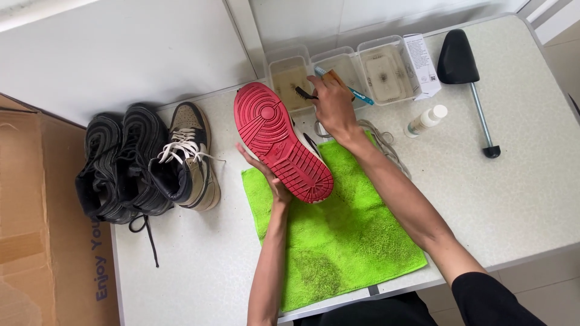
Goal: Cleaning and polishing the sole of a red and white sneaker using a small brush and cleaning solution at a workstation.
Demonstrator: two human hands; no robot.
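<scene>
My left hand (269, 175) holds a sneaker (281, 142) from below, its red sole turned up toward me, over a bright green cloth (344, 235). My right hand (332, 105) grips a small brush (326, 84) with a blue handle and dark bristles, held just past the shoe's toe and over a clear plastic tub (290, 75) of murky water. Loose grey laces (380, 142) lie beside my right wrist.
Two more clear tubs (386, 69) stand in a row at the back with a white box (421, 63). A small white bottle (426, 121) and a black shoe tree (465, 72) lie right. Other sneakers (151, 160) sit left, beside a cardboard box (42, 229).
</scene>
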